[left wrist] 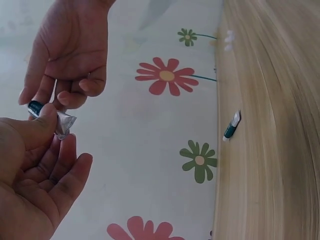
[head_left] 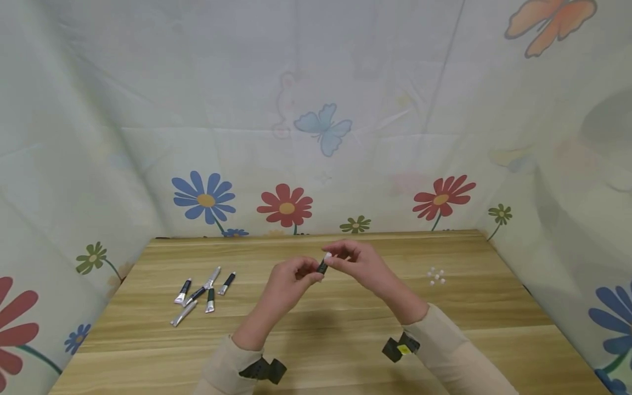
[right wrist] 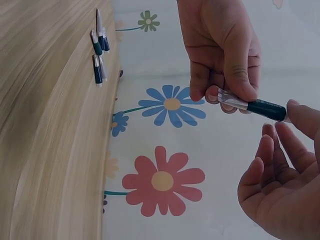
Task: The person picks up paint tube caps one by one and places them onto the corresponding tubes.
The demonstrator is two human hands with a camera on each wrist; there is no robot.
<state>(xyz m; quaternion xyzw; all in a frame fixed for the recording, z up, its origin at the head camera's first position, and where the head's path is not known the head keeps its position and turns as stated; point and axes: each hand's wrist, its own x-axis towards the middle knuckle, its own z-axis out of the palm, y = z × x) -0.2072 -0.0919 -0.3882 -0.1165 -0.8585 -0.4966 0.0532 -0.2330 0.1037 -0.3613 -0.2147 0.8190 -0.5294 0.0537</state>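
In front of me, above the table, my left hand [head_left: 288,282] pinches a small dark green paint tube [right wrist: 267,108] near its flat silver end [left wrist: 64,125]. The thumb lies on top of it in both wrist views. My right hand [head_left: 364,267] holds the white cap [head_left: 327,255] between thumb and forefinger, its other fingers loosely bent. The tube is tilted, cap end up and away from me. Most of the cap is covered by the right fingertips in the right wrist view.
Several paint tubes [head_left: 210,300] lie in a loose group at the table's left. Another green tube [left wrist: 231,126] lies on the wood in the left wrist view. Several small white caps [head_left: 436,276] sit together on the right. A flower-printed curtain [head_left: 375,181] borders the table [head_left: 345,351].
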